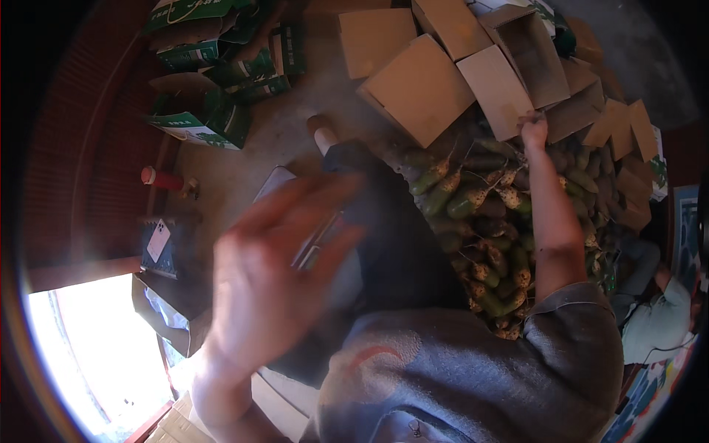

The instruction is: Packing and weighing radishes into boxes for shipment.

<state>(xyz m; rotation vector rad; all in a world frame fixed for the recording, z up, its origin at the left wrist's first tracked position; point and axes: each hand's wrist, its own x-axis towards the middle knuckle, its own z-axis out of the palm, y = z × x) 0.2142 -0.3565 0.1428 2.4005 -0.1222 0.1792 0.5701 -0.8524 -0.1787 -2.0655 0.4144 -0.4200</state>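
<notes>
Right hand [533, 131] at cardboard box [496, 92]

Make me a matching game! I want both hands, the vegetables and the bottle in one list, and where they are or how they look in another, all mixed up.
Things:
1. left hand
2. right hand
3. vegetables
4. bottle

Matches:
A. green, in a pile
B. at the flap of a cardboard box
C. red with a paler cap
D. blurred, fingers spread

Pairs: 1-D, 2-B, 3-A, 4-C

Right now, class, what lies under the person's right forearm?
Green root vegetables show on both sides of the right forearm; whatever lies directly beneath it is covered and cannot be seen.
</notes>
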